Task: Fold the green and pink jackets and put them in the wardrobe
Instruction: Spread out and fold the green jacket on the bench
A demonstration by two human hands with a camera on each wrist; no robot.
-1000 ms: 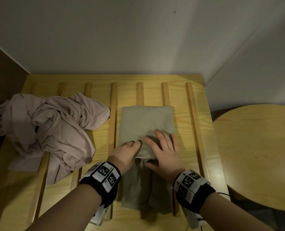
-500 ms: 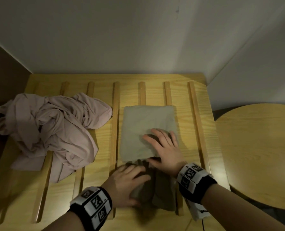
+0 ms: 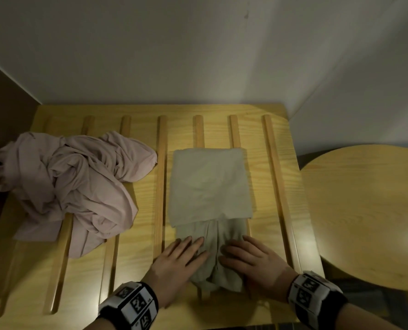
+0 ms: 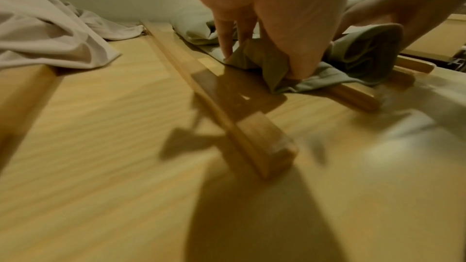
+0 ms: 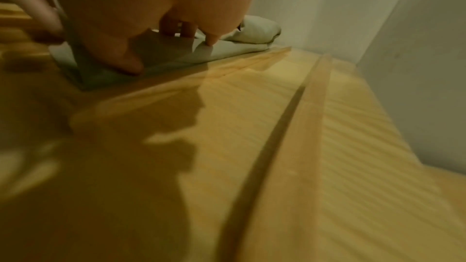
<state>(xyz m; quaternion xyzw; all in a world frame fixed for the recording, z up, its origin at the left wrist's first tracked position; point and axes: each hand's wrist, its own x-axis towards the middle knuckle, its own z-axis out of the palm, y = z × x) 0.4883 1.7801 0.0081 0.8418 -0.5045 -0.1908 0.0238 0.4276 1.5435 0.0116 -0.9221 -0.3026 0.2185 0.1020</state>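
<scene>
A: Status, nearest first?

B: Both my hands sit at the lower centre of the head view, on the unfolded near end of the green jacket (image 3: 210,198). Left hand (image 3: 178,263) grips it: the left wrist view shows my thumb and fingers (image 4: 227,33) pinching a bunched edge of cloth. Right hand (image 3: 250,263) lies across the other side with fingers spread; the thumb (image 5: 126,61) is down at the edge, but whether it pinches I can't tell, too blurred.

A: Why hold there?

B: My read: one hand per corner, so the loose tail lifts evenly over the folded part and the stack stays square.

A: And beyond that?

B: The jacket's folded half lies flat mid-frame, across the raised slats of the wooden slatted platform (image 3: 141,234). The pink jacket (image 3: 62,184) is a crumpled heap at the left, well apart, not yet folded. Round wooden table (image 3: 365,210) at the right edge. No wardrobe in view.
</scene>
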